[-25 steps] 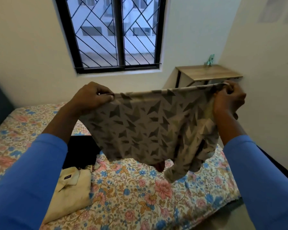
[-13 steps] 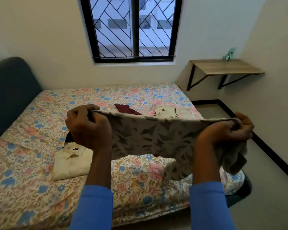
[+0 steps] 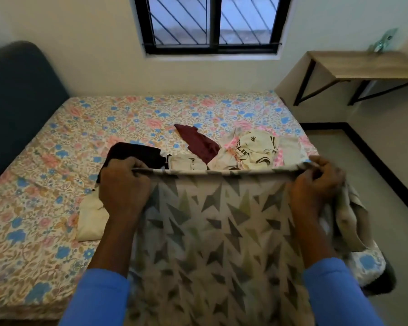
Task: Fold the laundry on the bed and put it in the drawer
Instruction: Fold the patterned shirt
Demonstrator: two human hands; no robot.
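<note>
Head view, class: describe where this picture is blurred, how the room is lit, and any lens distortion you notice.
Head view: the patterned garment is smeared toward the bottom edge, crisper near the left hand and right hand. Head view: dim, even daylight from the window, no glare or hard shadows. Head view: the window's uprights splay outward, a wide lens tilted down.

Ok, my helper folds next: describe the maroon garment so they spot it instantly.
On the floral bed below the window, find the unfolded pile near its right edge. The maroon garment lies at the pile's left, the only dark red piece among cream and pink.
</note>
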